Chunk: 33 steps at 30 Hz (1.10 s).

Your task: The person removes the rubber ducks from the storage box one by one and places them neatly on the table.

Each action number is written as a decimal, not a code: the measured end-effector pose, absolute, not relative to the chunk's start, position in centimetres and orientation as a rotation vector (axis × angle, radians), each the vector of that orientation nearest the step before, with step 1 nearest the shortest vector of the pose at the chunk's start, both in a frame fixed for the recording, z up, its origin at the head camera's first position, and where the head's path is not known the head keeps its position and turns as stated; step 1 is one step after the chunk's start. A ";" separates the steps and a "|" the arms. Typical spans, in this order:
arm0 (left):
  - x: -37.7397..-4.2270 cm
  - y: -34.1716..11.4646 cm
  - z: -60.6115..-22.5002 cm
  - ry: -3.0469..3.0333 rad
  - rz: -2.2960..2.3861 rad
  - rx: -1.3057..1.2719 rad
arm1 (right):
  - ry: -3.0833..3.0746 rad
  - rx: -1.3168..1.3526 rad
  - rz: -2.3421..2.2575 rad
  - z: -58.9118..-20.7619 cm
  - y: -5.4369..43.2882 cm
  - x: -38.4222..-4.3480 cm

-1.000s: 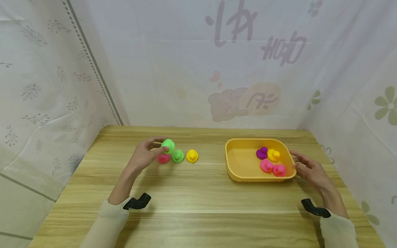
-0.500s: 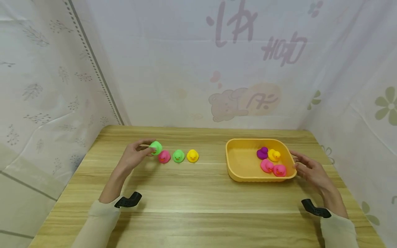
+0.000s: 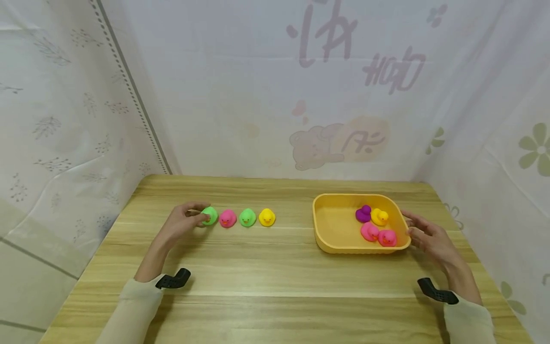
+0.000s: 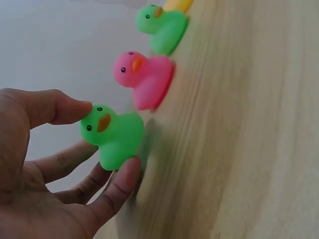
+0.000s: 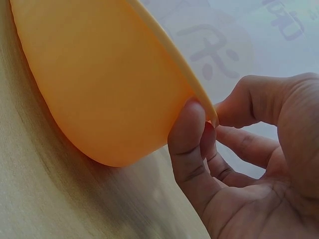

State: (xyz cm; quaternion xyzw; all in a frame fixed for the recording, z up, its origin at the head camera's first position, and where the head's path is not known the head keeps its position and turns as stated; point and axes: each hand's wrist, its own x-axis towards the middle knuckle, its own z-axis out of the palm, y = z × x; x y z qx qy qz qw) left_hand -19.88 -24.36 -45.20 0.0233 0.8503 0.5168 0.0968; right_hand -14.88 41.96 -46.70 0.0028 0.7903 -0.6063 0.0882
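Observation:
My left hand [image 3: 180, 224] holds a green rubber duck [image 4: 119, 137] between thumb and fingers, low at the left end of a row. In the left wrist view the thumb lies on its head and a fingertip on its base. To its right stand a pink duck [image 3: 227, 218], another green duck [image 3: 247, 217] and a yellow duck [image 3: 267, 218], all facing front. At the right, my right hand [image 3: 436, 239] pinches the rim of a yellow plastic basin [image 5: 109, 89] at its right end, with thumb and finger on either side of the rim.
Inside the basin's right half lie a purple duck [image 3: 363, 213], a yellow duck [image 3: 379, 217] and two pink ducks [image 3: 369, 231]. The wooden table [image 3: 275, 277] ends at the back against a printed white cloth [image 3: 240, 95]. Cloth also hangs on both sides.
My left hand has carried the green duck left from above the pink duck, then lowered it beside that duck at the row's left end. The right hand and basin have stayed put.

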 end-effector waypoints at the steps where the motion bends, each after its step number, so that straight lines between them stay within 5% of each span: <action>1: -19.9 -24.4 -45.3 2.521 1.519 0.083 | 2.352 0.007 -1.807 -46.7 42.0 -14.8; 33: -19.7 -24.1 -43.7 2.842 1.293 0.148 | 2.358 0.011 -1.811 -46.7 41.9 -14.8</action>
